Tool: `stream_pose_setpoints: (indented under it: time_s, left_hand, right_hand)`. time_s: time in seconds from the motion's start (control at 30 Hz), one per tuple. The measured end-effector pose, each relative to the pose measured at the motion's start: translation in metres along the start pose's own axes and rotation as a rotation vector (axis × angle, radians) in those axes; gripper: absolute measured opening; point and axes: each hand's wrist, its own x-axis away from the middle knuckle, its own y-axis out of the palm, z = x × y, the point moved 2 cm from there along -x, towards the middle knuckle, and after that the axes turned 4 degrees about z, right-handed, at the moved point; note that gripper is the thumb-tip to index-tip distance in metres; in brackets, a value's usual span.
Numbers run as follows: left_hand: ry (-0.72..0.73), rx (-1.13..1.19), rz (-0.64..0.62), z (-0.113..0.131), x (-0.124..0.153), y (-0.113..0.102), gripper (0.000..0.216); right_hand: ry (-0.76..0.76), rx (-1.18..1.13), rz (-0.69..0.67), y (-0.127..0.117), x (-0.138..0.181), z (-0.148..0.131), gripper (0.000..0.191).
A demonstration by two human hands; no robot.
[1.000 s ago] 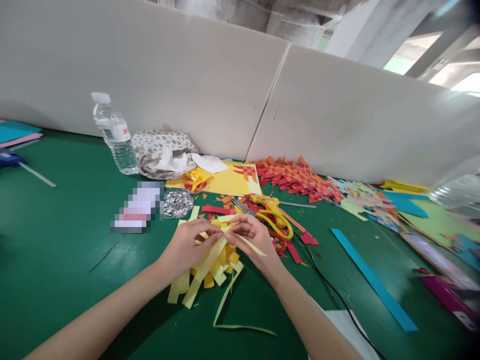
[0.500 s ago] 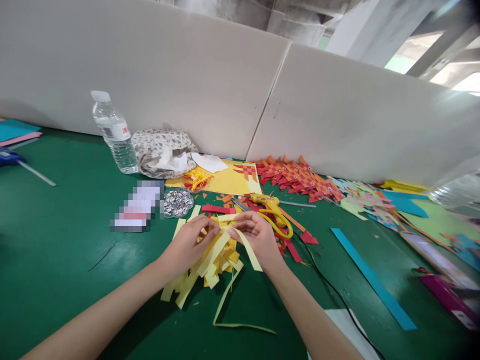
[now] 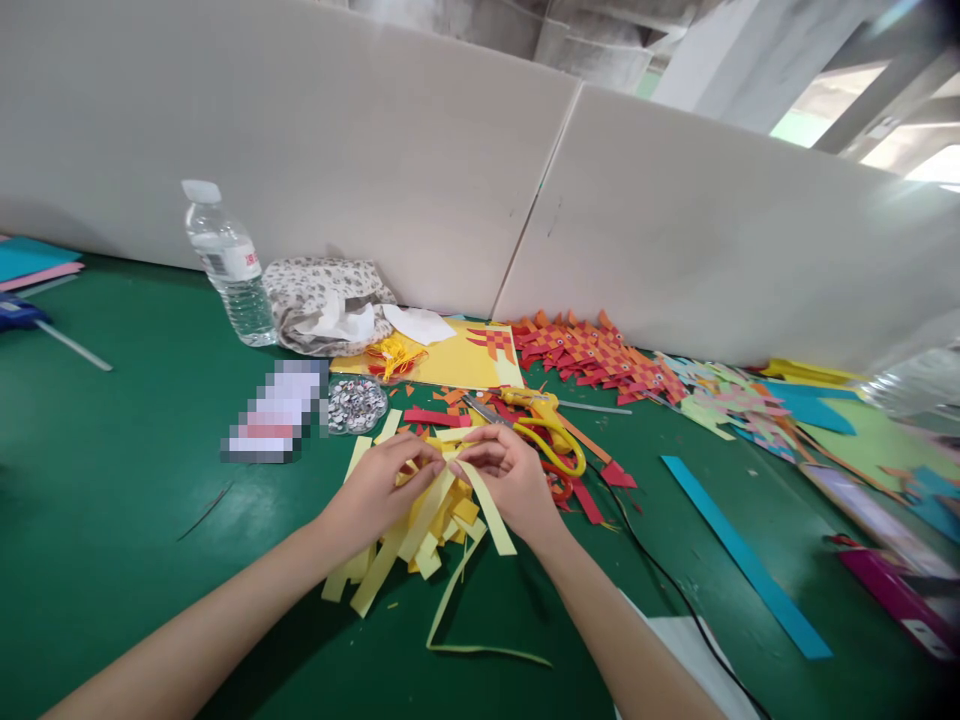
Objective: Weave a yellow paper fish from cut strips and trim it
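Note:
Both of my hands work over a loose bundle of yellow paper strips (image 3: 420, 525) on the green table (image 3: 135, 470). My left hand (image 3: 379, 490) pinches the strips from the left, fingers closed on them. My right hand (image 3: 510, 478) is closed on a pale yellow strip (image 3: 489, 510) that hangs down and right from its fingertips. The two sets of fingertips almost meet above the bundle. A long thin strip (image 3: 457, 620) curls on the table below.
Yellow-handled scissors (image 3: 544, 428) lie just behind my right hand. Behind them are a yellow sheet (image 3: 450, 365), woven red-orange paper fish (image 3: 592, 355), a tub of googly eyes (image 3: 356, 405), a water bottle (image 3: 229, 265), a patterned pouch (image 3: 326, 300). A blue strip (image 3: 742, 555) and black cable (image 3: 675, 590) lie right.
The pale strip in my right hand has swung from sticking out rightward to hanging downward. The bundle has shifted slightly left and down under my left hand.

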Motion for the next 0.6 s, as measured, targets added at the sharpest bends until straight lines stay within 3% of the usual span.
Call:
stream_pose_setpoints:
  time_s: [0.6]
  left_hand:
    - [-0.117,0.078,0.029,-0.0013,0.0012,0.0019,0.02]
  right_hand:
    - [0.004,-0.026,0.023,-0.0008,-0.0004,-0.002,0.034]
